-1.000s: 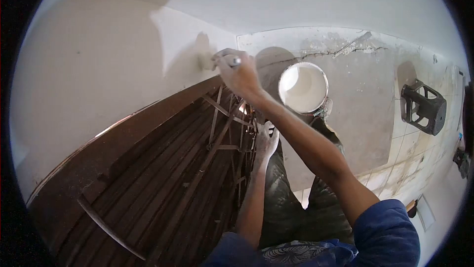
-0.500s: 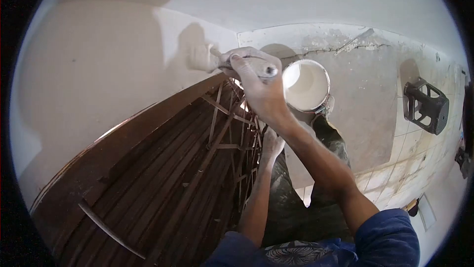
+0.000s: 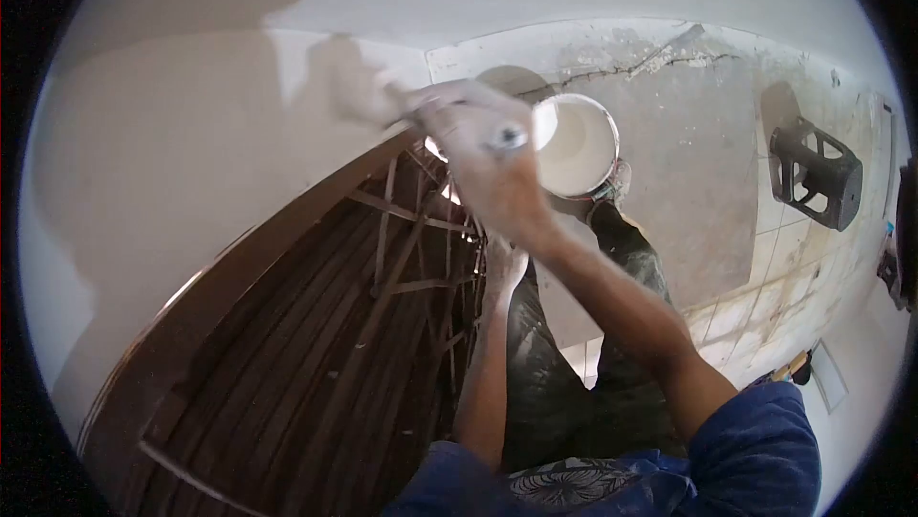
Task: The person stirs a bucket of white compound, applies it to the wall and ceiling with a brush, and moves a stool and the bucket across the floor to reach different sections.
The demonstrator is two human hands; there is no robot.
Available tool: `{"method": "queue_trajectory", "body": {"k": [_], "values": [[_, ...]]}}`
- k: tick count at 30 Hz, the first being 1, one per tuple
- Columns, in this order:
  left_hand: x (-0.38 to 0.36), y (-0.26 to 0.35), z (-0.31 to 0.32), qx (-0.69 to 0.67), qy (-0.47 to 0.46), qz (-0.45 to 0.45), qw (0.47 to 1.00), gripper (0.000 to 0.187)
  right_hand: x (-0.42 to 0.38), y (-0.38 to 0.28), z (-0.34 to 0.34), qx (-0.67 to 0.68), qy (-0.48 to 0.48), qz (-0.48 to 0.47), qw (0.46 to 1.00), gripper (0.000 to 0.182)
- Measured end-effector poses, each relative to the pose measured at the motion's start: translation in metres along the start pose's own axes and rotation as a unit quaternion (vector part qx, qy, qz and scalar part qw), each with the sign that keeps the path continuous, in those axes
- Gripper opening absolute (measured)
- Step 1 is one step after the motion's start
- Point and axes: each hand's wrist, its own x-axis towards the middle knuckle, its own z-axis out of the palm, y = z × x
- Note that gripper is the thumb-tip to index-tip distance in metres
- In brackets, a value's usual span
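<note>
In the head view, the right hand (image 3: 478, 139) is up near the middle, fingers wrapped round a brush (image 3: 508, 137). The handle end points back at the camera and the bristle end aims at the pale wall (image 3: 296, 158), just left of the corner where two walls meet. It's all pretty smeared with motion blur, so no way to tell if the bristles are touching. A big dark shadow (image 3: 143, 115) covers much of that same wall.

The left hand (image 3: 505, 264) is lower down, below the right one, next to the right edge of some crossed metal strips (image 3: 402, 220). Can't really tell if it's gripping anything, the fingers are too hard to make out. A brown ledge (image 3: 229, 249) runs along the bottom edge of the wall, with dark ridged metal (image 3: 277, 354) below it.

Just right of the right hand there's a round bucket (image 3: 616, 130) with whitish stuff inside, near the floor's (image 3: 688, 192) far edge, and a shoe (image 3: 622, 182) just beside it. A dark stool (image 3: 818, 173) is well apart from that, over the tiles toward the floor's right edge. Blue sleeves (image 3: 755, 440), dark trousers (image 3: 535, 354) with pale smudges.
</note>
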Motion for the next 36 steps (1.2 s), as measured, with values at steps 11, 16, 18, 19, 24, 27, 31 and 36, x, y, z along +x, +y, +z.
{"method": "queue_trajectory", "body": {"k": [11,16,18,19,24,27,31,36], "values": [[0.013,-0.061,0.077,-0.012,-0.147,-0.168,0.975,0.037,0.045,0.279,-0.006,-0.093,0.021,0.181,0.979,0.022],[-0.042,-0.183,0.145,0.045,-0.242,-0.054,0.968,0.039,0.047,0.369,0.031,-0.109,-0.008,0.138,0.984,0.024],[-0.035,-0.168,0.152,0.046,-0.226,-0.036,0.972,0.038,0.047,0.359,0.042,-0.088,0.013,0.137,0.987,0.02],[-0.029,-0.155,0.151,0.042,-0.211,-0.038,0.976,0.038,0.043,0.349,0.046,-0.078,0.026,0.138,0.987,0.019],[-0.034,-0.142,0.155,0.044,-0.189,-0.032,0.98,0.036,0.018,0.262,0.041,-0.033,-0.029,0.092,0.995,0.021],[-0.031,-0.138,0.153,0.047,-0.19,-0.027,0.98,0.034,0.001,0.25,0.026,0.134,0.006,0.068,0.989,0.019],[-0.027,-0.138,0.158,0.049,-0.191,-0.021,0.98,0.032,0.013,0.271,0.003,0.048,0.039,-0.015,0.998,0.019],[-0.018,-0.127,0.159,0.06,-0.19,-0.004,0.98,0.03,0.059,0.342,0.024,-0.124,-0.009,0.075,0.989,0.02]]}}
